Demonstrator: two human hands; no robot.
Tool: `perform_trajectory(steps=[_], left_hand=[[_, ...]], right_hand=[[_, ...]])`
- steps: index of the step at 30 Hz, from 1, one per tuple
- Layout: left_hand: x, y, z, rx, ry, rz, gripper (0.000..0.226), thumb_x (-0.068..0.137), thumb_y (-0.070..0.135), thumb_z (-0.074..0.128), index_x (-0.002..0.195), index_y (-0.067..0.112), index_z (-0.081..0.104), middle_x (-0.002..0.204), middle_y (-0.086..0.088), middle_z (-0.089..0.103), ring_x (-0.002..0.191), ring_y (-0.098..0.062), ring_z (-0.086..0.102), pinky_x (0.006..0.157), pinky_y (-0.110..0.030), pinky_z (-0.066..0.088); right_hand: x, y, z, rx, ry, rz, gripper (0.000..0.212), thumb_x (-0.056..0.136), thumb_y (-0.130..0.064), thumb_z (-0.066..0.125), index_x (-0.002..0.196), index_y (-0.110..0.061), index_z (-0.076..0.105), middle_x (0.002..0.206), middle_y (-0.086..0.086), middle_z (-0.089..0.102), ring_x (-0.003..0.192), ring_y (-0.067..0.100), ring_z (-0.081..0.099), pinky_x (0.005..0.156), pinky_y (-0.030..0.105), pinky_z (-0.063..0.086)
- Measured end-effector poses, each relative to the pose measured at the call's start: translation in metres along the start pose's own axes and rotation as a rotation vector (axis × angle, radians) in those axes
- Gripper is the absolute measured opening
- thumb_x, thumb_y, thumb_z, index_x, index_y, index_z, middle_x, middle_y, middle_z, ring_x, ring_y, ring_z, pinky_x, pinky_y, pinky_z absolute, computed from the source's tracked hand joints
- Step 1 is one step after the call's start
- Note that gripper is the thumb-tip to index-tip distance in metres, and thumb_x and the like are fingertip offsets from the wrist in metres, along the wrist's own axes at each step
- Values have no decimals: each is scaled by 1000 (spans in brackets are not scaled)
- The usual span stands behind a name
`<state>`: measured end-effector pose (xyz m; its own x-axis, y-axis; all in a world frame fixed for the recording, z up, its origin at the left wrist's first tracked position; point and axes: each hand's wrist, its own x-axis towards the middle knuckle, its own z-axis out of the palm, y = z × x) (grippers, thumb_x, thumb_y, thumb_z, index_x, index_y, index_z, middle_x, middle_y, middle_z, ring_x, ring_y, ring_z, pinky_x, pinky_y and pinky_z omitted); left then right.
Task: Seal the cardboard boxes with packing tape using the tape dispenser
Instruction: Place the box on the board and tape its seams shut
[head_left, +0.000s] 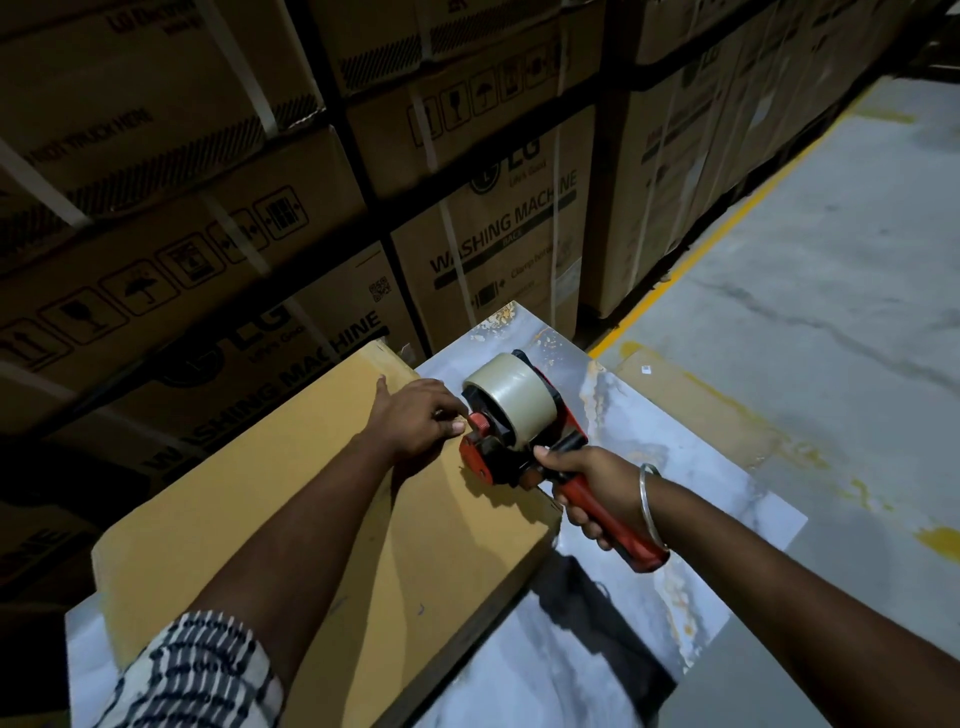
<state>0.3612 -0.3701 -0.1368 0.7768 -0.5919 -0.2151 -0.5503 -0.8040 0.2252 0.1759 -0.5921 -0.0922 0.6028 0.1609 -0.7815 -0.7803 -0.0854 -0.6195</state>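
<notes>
A plain brown cardboard box (249, 499) lies on a marbled grey table (691, 467). My right hand (592, 488) grips the red handle of a red and black tape dispenser (498, 452), which carries a roll of clear packing tape (514, 400). The dispenser's front end rests on the box top near its right edge. My left hand (415, 421) lies on the box top beside the dispenser, its fingers curled at the dispenser's red front knob. Whether any tape is stuck to the box cannot be made out.
Stacks of large strapped washing-machine cartons (498, 228) form a wall behind the table and to the left. A grey concrete floor (831, 291) with a yellow line (711, 239) runs along the right. The table's right edge (748, 608) is close to my right arm.
</notes>
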Motion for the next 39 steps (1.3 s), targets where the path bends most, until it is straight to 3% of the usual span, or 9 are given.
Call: perform_trajectory(steps=[6,11,13,16,19,24,30,35,39], left_hand=[[-5,5,0,-3,0,-35,15,95,47,58,106,41,67,123,17,59,137,-9,40,110,-73,-3],[-15,31,1,41,7,94,36,93,12,57,117,38,67,137,19,58,146,-10,30,115,-67,0],[-23,40,5,-82,-27,163,29,94,12,54,102,37,66,118,13,65,124,-10,51,117,-59,14],[-28,35,15,-204,-58,216,14,92,48,46,84,41,55,94,14,57,87,1,49,110,-54,23],[-24,30,20,-167,-33,227,43,81,64,37,83,28,61,92,9,57,89,-7,51,108,-46,24],[-21,31,13,-70,-68,210,39,83,58,42,91,28,66,94,17,54,97,-10,52,107,-48,25],[-16,31,10,-85,-24,53,9,95,41,61,90,35,65,103,20,58,117,-11,51,114,-59,8],[-17,35,12,-74,19,39,14,98,40,58,102,35,71,112,19,64,117,-11,52,113,-61,9],[-24,49,17,-86,31,163,27,96,18,55,105,36,72,112,17,64,119,-8,53,116,-63,3]], right_hand=[[-26,32,-15,-22,7,10,69,67,-74,70,100,-14,61,58,4,40,43,18,33,43,26,27],[-29,43,-14,14,32,-3,75,87,-68,57,120,-2,65,61,3,38,45,17,32,45,27,26],[-29,41,-12,17,46,-2,73,86,-68,58,124,-5,65,62,3,38,46,17,31,45,27,25],[-30,41,-11,19,57,5,78,85,-68,60,126,-2,62,62,4,38,46,17,32,44,27,26],[-29,39,-10,6,59,15,75,90,-65,55,126,0,60,60,4,38,45,17,33,45,26,26],[-26,30,-9,0,42,20,64,90,-67,54,109,-7,64,58,3,39,44,17,33,43,25,28],[-23,28,-11,9,14,12,56,85,-70,59,90,-15,62,57,3,41,45,17,34,44,24,28],[-29,57,-20,34,3,17,67,66,-74,67,82,-11,50,56,5,40,42,17,33,44,26,27],[-24,63,-22,61,-7,-2,67,66,-74,65,85,-11,53,57,5,40,42,18,33,43,26,28]])
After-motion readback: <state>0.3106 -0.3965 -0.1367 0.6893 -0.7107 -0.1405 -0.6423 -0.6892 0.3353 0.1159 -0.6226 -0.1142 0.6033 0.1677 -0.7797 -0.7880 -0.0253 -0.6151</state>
